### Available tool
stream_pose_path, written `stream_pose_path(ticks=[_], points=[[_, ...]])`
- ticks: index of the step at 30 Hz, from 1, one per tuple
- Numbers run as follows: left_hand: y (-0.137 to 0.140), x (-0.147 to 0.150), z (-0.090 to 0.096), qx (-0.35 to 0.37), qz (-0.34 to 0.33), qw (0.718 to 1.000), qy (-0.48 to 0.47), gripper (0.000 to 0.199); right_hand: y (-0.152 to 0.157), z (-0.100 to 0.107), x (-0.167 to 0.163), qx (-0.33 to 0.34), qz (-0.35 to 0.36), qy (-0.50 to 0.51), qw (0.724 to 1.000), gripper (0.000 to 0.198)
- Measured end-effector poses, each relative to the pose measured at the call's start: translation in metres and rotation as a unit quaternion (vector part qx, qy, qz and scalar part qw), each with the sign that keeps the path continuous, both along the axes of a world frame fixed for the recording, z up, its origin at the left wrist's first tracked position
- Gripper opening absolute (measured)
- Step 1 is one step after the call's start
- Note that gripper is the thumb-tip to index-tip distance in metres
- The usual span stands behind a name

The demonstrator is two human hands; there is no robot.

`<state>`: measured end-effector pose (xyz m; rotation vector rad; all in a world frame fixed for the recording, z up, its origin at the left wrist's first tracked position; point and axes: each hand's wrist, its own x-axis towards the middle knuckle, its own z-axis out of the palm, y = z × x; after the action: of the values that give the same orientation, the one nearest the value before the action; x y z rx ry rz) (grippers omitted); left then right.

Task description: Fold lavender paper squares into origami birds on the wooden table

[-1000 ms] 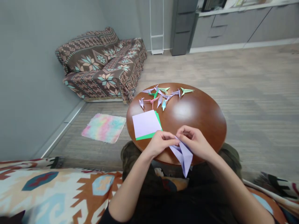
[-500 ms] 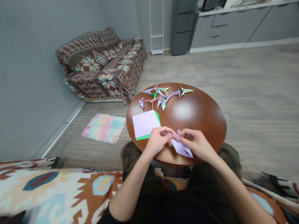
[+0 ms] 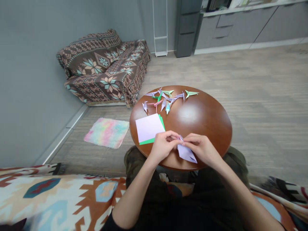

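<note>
A partly folded sheet of lilac origami paper (image 3: 186,154) is held just above the near side of the round brown table (image 3: 204,118). My left hand (image 3: 165,144) pinches its upper left end, fingers closed. My right hand (image 3: 200,146) grips the same end from the right, thumb and fingers together, the fingertips of both hands nearly touching. The hands partly hide the upper folds. Just left of my left hand lies a stack of square paper (image 3: 149,126), lilac on top with green showing beneath.
Several folded paper cranes (image 3: 157,104) in lilac, green, pink and blue lie at the table's far left. Beyond stand a sofa (image 3: 106,70) with a patterned cover and grey cabinets (image 3: 231,29). A pastel rug (image 3: 107,132) lies on the floor to the left.
My fingertips have drawn closer together on the upper end of the lilac paper, and the flap that stuck up there is pressed in. The paper looks narrower at the top.
</note>
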<state>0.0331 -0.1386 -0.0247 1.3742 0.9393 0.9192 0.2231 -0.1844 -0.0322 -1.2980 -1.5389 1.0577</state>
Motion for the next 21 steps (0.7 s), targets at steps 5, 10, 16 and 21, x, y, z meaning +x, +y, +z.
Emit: stream_pose_path(ticks=[5, 10, 16, 21], points=[[-0.005, 0.003, 0.005, 0.028, 0.002, 0.999, 0.016, 0.011, -0.001, -0.001, -0.002, 0.01, 0.02, -0.004, 1.0, 0.018], [-0.007, 0.001, 0.005, 0.048, 0.004, 0.999, -0.007, 0.008, -0.002, 0.001, -0.006, 0.015, 0.026, -0.007, 1.0, 0.022], [-0.006, -0.007, -0.007, 0.066, 0.085, 0.993, -0.048, 0.011, 0.0, 0.007, -0.005, 0.018, -0.01, 0.001, 1.0, 0.021], [-0.007, -0.004, -0.02, 0.059, 0.094, 0.992, -0.057, 0.017, 0.005, 0.001, -0.012, -0.001, -0.005, 0.006, 1.0, 0.016]])
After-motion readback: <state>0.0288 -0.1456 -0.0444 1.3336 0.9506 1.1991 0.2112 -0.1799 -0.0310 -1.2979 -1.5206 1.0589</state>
